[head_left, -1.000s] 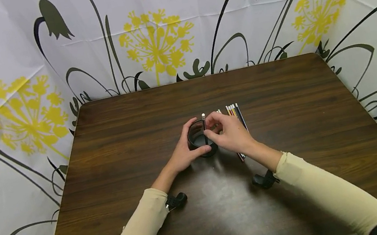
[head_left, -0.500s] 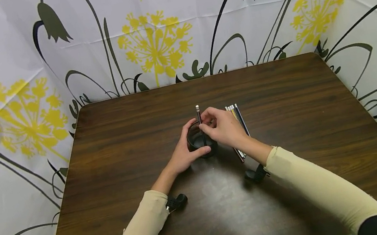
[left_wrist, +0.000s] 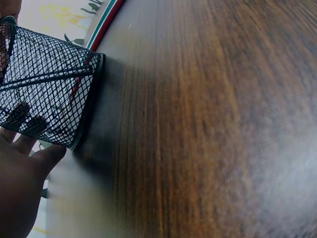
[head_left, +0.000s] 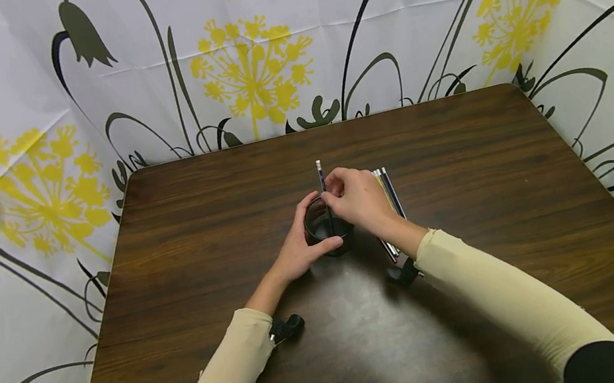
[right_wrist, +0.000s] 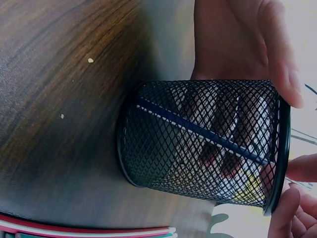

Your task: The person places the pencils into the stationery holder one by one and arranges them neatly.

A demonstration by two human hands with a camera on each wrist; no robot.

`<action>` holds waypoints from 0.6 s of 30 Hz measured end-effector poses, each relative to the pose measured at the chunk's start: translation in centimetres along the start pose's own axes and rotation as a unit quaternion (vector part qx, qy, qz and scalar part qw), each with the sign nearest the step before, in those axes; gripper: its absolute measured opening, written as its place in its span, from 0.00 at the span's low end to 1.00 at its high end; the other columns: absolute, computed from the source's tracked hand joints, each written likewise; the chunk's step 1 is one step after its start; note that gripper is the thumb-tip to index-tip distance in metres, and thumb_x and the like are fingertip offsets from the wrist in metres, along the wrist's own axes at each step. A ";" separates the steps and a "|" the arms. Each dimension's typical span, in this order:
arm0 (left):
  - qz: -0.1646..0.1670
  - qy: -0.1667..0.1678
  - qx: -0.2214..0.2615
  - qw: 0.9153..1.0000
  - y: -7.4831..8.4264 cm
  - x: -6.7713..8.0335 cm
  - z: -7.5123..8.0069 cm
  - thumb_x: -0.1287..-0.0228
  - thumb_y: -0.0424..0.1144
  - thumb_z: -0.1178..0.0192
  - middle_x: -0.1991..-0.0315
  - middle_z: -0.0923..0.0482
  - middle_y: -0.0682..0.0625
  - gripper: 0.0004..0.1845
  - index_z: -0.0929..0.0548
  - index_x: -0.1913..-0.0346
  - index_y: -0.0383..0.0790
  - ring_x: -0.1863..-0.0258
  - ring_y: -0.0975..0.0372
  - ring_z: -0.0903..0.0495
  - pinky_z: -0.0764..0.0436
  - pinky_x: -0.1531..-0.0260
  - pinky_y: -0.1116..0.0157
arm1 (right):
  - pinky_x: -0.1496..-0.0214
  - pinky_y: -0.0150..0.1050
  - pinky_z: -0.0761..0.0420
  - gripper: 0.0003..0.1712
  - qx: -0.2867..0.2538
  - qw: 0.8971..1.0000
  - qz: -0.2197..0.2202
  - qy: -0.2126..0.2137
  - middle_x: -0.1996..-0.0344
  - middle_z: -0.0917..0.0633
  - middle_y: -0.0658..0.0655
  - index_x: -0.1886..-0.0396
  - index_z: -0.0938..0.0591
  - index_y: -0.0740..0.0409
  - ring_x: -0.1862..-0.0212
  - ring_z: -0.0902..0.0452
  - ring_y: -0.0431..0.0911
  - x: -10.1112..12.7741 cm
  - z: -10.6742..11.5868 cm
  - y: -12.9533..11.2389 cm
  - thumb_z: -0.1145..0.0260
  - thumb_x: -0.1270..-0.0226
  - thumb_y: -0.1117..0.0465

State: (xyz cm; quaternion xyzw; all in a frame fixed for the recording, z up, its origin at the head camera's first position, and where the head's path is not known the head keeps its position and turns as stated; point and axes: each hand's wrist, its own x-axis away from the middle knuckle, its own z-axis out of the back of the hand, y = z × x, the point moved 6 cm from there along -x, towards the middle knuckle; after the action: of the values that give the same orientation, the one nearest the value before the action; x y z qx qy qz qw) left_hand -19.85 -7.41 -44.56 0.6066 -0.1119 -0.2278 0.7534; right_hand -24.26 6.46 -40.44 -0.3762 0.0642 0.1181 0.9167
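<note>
A black mesh pencil cup stands upright on the table. My left hand grips it from the left, thumb along the near side at the rim, other fingers behind the mesh in the right wrist view. Above the rim my right hand pinches a dark pencil, eraser end up. Through the mesh in the right wrist view, the pencil's shaft slants down inside the cup, its lower end near the base. The left wrist view shows the cup's wall with my left fingers around it.
Several pencils lie in a row on the table just right of the cup, partly hidden by my right hand and wrist. The dark wood table meets a flower-patterned cloth behind its back edge. Light crumbs lie near the cup.
My right hand has moved slightly left and away from me with the pencil, whose eraser end now stands farther above the cup. The left hand keeps its grip on the cup.
</note>
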 end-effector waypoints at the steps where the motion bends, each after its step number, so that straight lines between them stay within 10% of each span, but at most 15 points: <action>1: -0.001 -0.001 0.000 1.000 0.0 0.0 0.0 0.39 0.32 0.33 0.28 0.42 0.39 0.47 0.52 0.24 0.37 0.31 0.44 0.40 0.44 0.34 0.42 | 0.70 0.37 0.23 0.10 0.006 1.000 -0.004 0.000 0.76 0.16 0.47 0.60 0.15 0.56 0.74 0.22 0.40 -0.1 0.0 0.0 0.30 0.38 0.56; 18: 0.009 0.000 -0.005 1.000 -0.2 -0.1 0.1 0.39 0.34 0.32 0.29 0.43 0.38 0.47 0.50 0.24 0.39 0.31 0.44 0.40 0.44 0.35 0.41 | 0.76 0.37 0.24 0.11 -0.033 0.999 -0.034 -0.027 0.76 0.15 0.49 0.57 0.14 0.57 0.79 0.21 0.39 -0.4 0.6 0.3 0.33 0.33 0.56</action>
State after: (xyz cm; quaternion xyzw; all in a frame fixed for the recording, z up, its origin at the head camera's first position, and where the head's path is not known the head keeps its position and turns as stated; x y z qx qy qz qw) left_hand -19.97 -7.46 -44.73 0.6021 -0.1160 -0.2219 0.7581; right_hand -24.75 7.05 -40.13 -0.4044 0.0225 0.0995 0.9089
